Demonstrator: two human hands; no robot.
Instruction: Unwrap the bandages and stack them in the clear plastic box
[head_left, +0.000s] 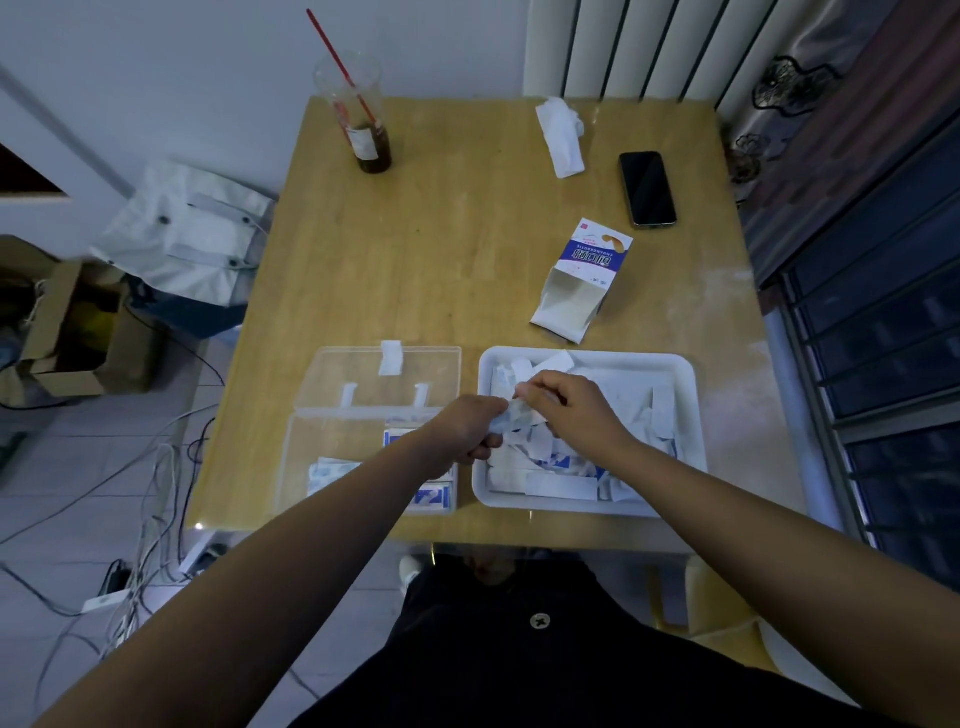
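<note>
Forearms (291, 561) reach in; left hand (470, 426) and right hand (569, 410) pinch one bandage (514, 418) at centre frame, mid-peel. Next, likely: into the box (332, 441).

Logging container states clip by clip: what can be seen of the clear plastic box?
The clear plastic box is a transparent rectangular case lying open on the wooden table, just left of the white tray. Its hinged lid lies flat on the far side, with a white latch tab. Blue-and-white bandages lie inside; the left forearm crosses over it.
</note>
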